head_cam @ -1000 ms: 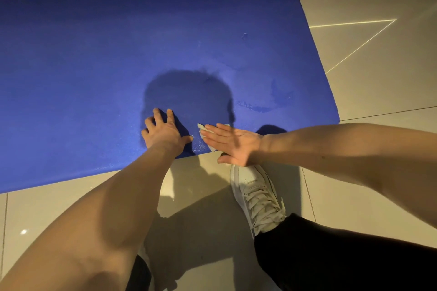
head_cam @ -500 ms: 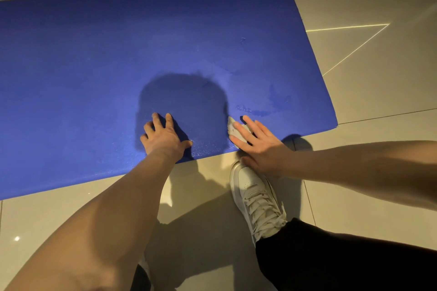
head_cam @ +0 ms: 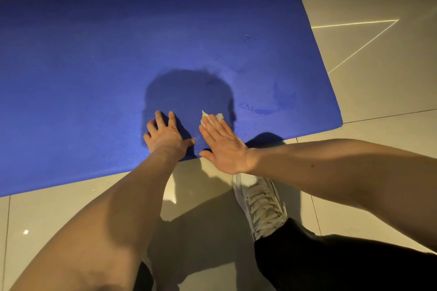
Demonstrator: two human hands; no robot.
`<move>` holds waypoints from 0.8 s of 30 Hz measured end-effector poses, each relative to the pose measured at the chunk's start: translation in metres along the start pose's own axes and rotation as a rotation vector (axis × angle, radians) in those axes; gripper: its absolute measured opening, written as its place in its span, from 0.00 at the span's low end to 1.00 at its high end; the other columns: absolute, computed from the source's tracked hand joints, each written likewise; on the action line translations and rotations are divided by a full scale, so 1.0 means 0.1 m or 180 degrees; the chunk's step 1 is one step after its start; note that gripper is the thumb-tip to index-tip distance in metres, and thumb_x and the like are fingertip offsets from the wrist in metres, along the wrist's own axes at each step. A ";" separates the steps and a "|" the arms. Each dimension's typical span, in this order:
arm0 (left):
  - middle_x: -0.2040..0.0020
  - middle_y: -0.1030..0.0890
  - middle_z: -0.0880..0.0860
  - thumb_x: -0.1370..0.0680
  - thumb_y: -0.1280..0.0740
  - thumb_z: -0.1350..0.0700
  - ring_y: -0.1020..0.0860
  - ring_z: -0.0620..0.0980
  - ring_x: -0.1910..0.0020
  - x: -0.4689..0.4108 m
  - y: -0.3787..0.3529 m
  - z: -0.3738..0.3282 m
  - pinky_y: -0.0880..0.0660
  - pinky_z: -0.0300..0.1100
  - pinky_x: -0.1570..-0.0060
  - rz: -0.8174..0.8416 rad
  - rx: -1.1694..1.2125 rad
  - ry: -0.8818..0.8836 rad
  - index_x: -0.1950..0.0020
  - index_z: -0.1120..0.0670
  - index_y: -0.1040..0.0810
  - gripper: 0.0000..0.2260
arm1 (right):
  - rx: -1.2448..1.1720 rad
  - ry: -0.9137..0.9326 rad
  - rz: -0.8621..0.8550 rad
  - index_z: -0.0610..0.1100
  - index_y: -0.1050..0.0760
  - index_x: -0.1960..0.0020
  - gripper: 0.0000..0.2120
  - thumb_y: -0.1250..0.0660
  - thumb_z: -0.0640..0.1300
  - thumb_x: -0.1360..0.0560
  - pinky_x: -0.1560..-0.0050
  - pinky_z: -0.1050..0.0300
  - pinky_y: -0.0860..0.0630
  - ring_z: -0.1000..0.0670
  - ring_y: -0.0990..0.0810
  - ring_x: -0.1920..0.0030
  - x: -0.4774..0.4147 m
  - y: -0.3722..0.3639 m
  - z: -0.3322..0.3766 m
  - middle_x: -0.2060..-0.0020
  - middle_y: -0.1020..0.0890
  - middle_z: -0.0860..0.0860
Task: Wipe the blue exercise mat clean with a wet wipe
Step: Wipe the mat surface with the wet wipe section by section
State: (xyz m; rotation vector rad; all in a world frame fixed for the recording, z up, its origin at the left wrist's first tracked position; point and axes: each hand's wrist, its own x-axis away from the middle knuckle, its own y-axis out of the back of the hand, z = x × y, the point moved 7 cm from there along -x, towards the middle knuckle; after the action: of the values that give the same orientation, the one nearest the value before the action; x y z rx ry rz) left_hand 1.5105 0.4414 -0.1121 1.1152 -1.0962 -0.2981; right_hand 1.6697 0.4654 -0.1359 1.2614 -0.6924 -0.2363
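Vs 0.5 s ago: right hand (head_cam: pixel 224 146) has swung back left along the near edge of the blue mat (head_cam: pixel 94 66) and now sits just beside the left hand (head_cam: pixel 165 136), thumbs nearly meeting. The wet wipe (head_cam: pixel 210 117) went with it, further in from the mat's near edge than before. Left hand hasn't moved.

Right hand: fingers straight and pressed together, flat on top of the wipe, pushing it onto the mat. Only the white far end of the wipe pokes out past the fingertips. The heel of the hand overhangs the mat's near edge.

Left hand: fingers spread, slightly bent, tips planted on the mat, holding nothing.

Around: darker wet streaks (head_cam: pixel 267 107) on the mat to the right of the wipe. The head's shadow (head_cam: pixel 189 92) covers the mat just beyond both hands. Off the near edge there's a white laced shoe (head_cam: pixel 260 203) on the floor tiles (head_cam: pixel 378 82), partly under the right wrist, with a black trouser leg (head_cam: pixel 331 262) behind it. Both forearms cover part of the tiles.
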 end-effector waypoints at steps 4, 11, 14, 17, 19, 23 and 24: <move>0.18 0.58 0.53 0.27 0.32 0.32 0.52 0.61 0.21 0.00 0.00 0.01 0.45 0.56 0.26 0.0005 0.0026 0.0000 0.18 0.46 0.57 0.48 | -0.0053 0.0115 -0.0011 0.45 0.64 0.17 0.35 0.56 0.61 0.15 0.20 0.42 0.66 0.41 0.69 0.20 -0.09 0.09 0.01 0.18 0.64 0.45; 0.18 0.57 0.54 0.27 0.32 0.32 0.52 0.61 0.21 -0.01 -0.01 0.02 0.45 0.57 0.25 -0.0038 0.0088 -0.0020 0.18 0.46 0.56 0.47 | 0.0215 -0.0664 -0.0057 0.42 0.62 0.17 0.37 0.67 0.62 0.19 0.19 0.40 0.60 0.38 0.66 0.19 -0.05 0.05 -0.07 0.19 0.62 0.41; 0.19 0.57 0.54 0.27 0.31 0.33 0.52 0.61 0.22 0.00 0.00 0.02 0.44 0.57 0.26 -0.0057 0.0113 -0.0043 0.18 0.46 0.55 0.47 | -0.0312 -0.0195 0.0046 0.42 0.62 0.17 0.35 0.60 0.61 0.16 0.20 0.43 0.63 0.42 0.71 0.21 -0.13 0.02 0.06 0.19 0.65 0.44; 0.19 0.57 0.54 0.27 0.31 0.33 0.52 0.61 0.22 0.00 0.00 0.03 0.45 0.56 0.26 -0.0036 0.0121 -0.0038 0.18 0.46 0.55 0.47 | 0.0022 0.0174 0.0054 0.43 0.62 0.17 0.34 0.57 0.61 0.15 0.20 0.45 0.64 0.44 0.69 0.20 -0.14 0.04 0.05 0.19 0.65 0.46; 0.18 0.57 0.53 0.27 0.31 0.33 0.52 0.60 0.22 0.00 0.00 0.03 0.45 0.56 0.26 -0.0018 0.0122 -0.0023 0.18 0.45 0.56 0.47 | 0.0175 0.0162 0.0001 0.44 0.61 0.17 0.34 0.55 0.61 0.15 0.19 0.46 0.63 0.43 0.66 0.19 -0.13 0.09 -0.11 0.18 0.63 0.46; 0.19 0.57 0.53 0.27 0.31 0.33 0.52 0.61 0.22 -0.01 -0.01 0.02 0.45 0.56 0.26 -0.0022 0.0182 -0.0066 0.18 0.46 0.55 0.47 | -0.0707 -0.0779 -0.0349 0.44 0.56 0.16 0.38 0.48 0.62 0.18 0.19 0.47 0.58 0.43 0.59 0.18 0.06 0.18 -0.71 0.17 0.57 0.47; 0.19 0.57 0.54 0.27 0.31 0.33 0.52 0.61 0.22 -0.01 0.00 0.02 0.45 0.57 0.26 -0.0032 0.0193 -0.0067 0.18 0.46 0.55 0.47 | -0.0614 -0.1075 -0.0422 0.43 0.56 0.16 0.38 0.53 0.63 0.19 0.19 0.46 0.59 0.43 0.59 0.18 0.11 0.19 -0.83 0.17 0.57 0.45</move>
State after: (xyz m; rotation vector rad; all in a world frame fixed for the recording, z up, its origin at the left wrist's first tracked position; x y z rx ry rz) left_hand 1.5083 0.4405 -0.1130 1.1741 -1.1249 -0.2865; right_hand 1.7237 0.5318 -0.1257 1.0929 -0.8526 -0.6216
